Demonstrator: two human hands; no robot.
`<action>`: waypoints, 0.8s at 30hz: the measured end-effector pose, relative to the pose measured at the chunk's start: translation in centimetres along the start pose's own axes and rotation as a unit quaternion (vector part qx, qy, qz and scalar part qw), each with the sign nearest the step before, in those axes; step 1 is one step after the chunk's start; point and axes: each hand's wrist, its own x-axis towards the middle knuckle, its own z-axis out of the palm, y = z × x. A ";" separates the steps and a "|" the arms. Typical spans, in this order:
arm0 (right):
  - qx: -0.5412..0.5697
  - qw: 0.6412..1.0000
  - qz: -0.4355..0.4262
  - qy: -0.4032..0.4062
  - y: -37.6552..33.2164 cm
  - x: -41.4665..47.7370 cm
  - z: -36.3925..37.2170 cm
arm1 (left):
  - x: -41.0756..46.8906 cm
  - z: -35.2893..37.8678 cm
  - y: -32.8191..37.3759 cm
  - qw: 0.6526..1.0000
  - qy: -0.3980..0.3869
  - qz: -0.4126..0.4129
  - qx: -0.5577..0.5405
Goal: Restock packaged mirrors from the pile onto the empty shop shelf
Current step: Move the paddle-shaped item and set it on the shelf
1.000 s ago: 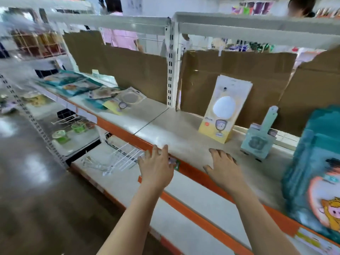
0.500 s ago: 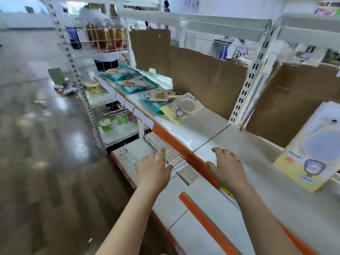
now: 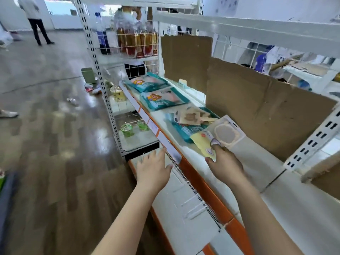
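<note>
Your right hand (image 3: 226, 167) pinches near corner of mirror pack (image 3: 226, 133); long axis runs away-right; left hand (image 3: 153, 168) fingers spread, idle, farther off.

right hand (image 3: 226, 166) brought from the shelf (image 3: 257, 155) front edge to the near mirror pack (image 3: 228, 134) of the pile (image 3: 191, 118), a fingertip laid on it | left hand (image 3: 153, 169) shifted off the edge, spread beside the price rail (image 3: 171, 150) | upright pack no longer in view

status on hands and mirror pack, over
left hand open at shelf edge. right hand pinching yellow mirror pack. pack tops the pile, nothing over it.
</note>
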 end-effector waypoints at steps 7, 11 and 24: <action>-0.003 0.999 0.024 0.021 -3.1 6.8 1.2 | 7.8 -0.4 -3.0 1.000 0.004 0.023 -0.006; 0.005 0.997 0.076 0.032 -5.3 10.2 2.5 | 12.8 -1.1 -5.5 0.998 0.005 0.068 -0.017; -0.019 0.965 0.248 0.082 -10.7 16.0 4.2 | 26.1 -3.0 -10.9 0.971 -0.031 0.238 -0.008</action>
